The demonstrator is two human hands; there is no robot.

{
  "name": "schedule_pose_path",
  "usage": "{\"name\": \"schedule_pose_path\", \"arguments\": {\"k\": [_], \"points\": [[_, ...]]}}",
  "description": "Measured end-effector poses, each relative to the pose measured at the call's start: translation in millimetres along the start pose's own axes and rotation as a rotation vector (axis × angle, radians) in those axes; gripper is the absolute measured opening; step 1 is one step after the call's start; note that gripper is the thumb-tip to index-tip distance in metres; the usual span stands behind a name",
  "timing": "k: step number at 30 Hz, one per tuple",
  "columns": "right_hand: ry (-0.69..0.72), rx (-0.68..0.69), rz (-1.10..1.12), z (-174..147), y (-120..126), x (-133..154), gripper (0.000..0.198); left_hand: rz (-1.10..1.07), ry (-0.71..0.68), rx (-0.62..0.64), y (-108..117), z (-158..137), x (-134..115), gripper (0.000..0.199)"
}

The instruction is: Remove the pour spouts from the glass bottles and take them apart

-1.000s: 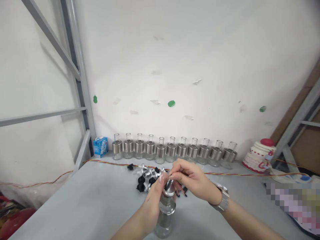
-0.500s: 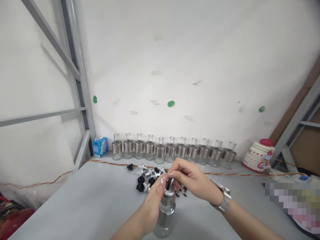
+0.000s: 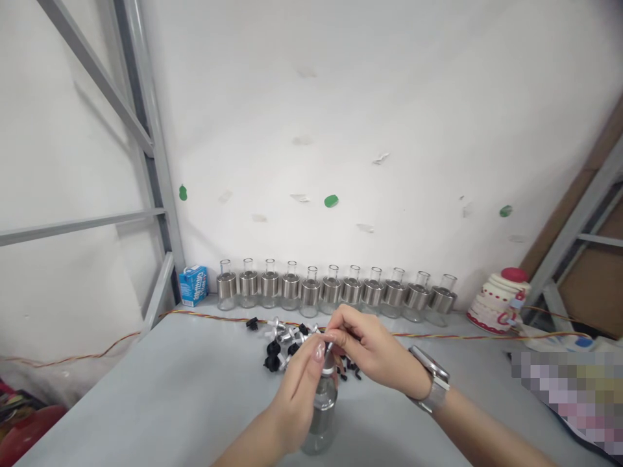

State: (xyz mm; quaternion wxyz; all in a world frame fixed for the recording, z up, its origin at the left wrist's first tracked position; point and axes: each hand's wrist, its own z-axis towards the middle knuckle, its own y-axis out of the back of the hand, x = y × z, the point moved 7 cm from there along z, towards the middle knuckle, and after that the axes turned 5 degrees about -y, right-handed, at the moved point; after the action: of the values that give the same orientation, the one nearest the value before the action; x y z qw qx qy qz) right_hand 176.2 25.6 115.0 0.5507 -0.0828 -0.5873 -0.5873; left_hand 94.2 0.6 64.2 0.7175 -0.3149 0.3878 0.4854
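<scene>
A glass bottle [image 3: 318, 438] with a metal band stands upright on the grey table in front of me. On its neck sits a silver stopper top [image 3: 329, 371], partly covered by my fingers. My left hand [image 3: 298, 389] is closed around this top and the neck, thumb on the near side, fingertips showing behind. From the right, my right hand [image 3: 372, 350] pinches at the stopper's upper end; the exact part between its fingertips is hidden. Just behind the hands lies a pile of loose black and silver stoppers [image 3: 287, 336], with small dark pieces [image 3: 353, 371] to the right.
Several similar bottles [image 3: 291, 285] stand in a row along the wall. A blue carton [image 3: 193, 285] is at their left end, a white jar with a red lid [image 3: 500, 301] at the right. A twisted red-yellow wire [image 3: 433, 336] crosses the table. Metal frame posts [image 3: 163, 162] rise at left.
The view has shifted slightly. Both hands remain at the bottle's top, with the right fingers slightly lower over the stopper and covering more of its dark part.
</scene>
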Motion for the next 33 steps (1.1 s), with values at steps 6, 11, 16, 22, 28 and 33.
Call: {"name": "schedule_pose_path", "arguments": {"k": [6, 11, 16, 22, 28, 33], "points": [[0.001, -0.005, 0.018, -0.5, -2.6, 0.6, 0.018, -0.011, -0.033, -0.063, -0.7, 2.2, 1.5, 0.034], [0.031, -0.008, 0.057, -2.1, -4.7, 1.8, 0.015, -0.062, 0.020, -0.081, 0.6, 0.1, 7.4, 0.034], [0.031, 0.023, 0.150, -2.0, -7.3, -4.4, 0.016, -0.090, 0.060, -0.065, 0.7, 0.4, 10.3, 0.035], [0.016, -0.009, 0.316, -3.7, -9.0, -14.1, 0.020, -0.169, 0.109, -0.020, -2.6, 0.4, 10.7, 0.032], [-0.030, -0.027, 0.479, -4.7, -13.8, -20.5, 0.021, -0.192, 0.119, -0.018, -1.8, 1.6, 10.4, 0.032], [-0.006, -0.040, 0.540, -5.1, -16.9, -17.7, 0.020, -0.173, 0.178, -0.090, 3.6, 1.4, 15.4, 0.031]]}}
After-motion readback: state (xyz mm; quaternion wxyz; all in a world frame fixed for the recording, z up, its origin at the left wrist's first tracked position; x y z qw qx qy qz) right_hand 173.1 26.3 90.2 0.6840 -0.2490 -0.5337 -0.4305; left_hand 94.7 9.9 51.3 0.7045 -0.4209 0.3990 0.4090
